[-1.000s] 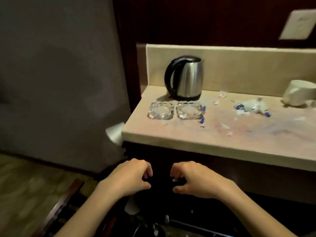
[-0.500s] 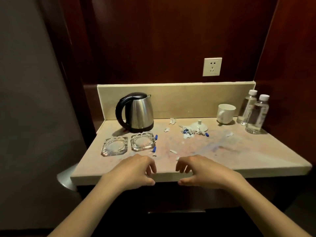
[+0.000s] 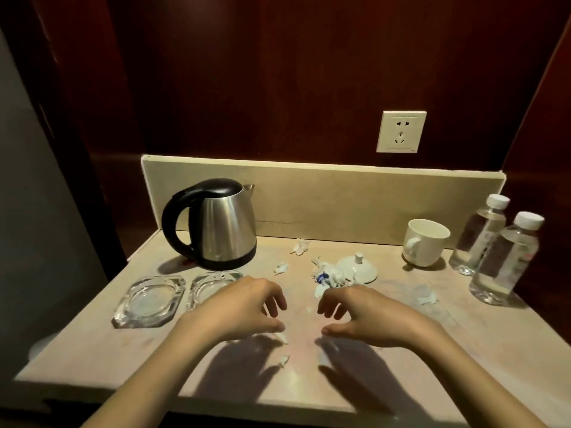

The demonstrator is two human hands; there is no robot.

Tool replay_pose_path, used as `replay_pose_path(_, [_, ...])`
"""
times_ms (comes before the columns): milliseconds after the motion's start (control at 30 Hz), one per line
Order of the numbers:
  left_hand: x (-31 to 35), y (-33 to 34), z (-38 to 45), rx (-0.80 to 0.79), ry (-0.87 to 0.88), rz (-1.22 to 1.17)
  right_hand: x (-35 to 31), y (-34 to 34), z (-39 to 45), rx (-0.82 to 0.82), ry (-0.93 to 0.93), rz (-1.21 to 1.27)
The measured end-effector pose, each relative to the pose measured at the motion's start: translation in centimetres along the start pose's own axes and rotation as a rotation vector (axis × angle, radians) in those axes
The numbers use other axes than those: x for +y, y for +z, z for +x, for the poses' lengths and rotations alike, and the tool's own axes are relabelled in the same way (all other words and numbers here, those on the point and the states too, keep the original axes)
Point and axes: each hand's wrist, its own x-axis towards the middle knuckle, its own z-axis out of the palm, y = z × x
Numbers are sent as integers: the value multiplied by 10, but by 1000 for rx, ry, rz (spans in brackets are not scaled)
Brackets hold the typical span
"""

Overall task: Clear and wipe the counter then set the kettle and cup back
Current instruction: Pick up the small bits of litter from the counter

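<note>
Steel kettle (image 3: 222, 223) back-left on counter (image 3: 92, 350), white cup (image 3: 426, 242) back-right, both well beyond the hands. Left hand (image 3: 238, 307) and right hand (image 3: 367, 316) hover mid-counter, fingers loosely curled, holding nothing; paper scraps (image 3: 327, 274) just ahead.

The beige stone table (image 3: 92, 350) carried a steel kettle (image 3: 221, 225) with a black handle at about ten o'clock, and two glass ashtrays (image 3: 150, 301) sat side by side just in front of it. A white cup (image 3: 425, 242) stood at two o'clock, with two water bottles (image 3: 500, 257) beside it toward three. A white lid (image 3: 358, 268) lay near the centre, touching a heap of torn paper scraps (image 3: 329, 278); smaller scraps were scattered over the smeared surface.
</note>
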Motion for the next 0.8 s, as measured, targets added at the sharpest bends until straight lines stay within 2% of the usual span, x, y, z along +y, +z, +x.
replay_pose_path(200, [18,-4,53,-21,36,-29,48,-8,11,23,55,55])
replay_pose_path(367, [34,-2,118,80,100,-40,93,-22,9,154,196,155])
replay_pose_path(500, [51,15,178,117,152,-37,145,-20,13,504,445,650])
replay_pose_path(567, [59,27,202,117,172,-5,169,-16,22,639,548,814])
replay_pose_path(800, [61,48,248,75,237,36,194,-11,55,799,570,1200])
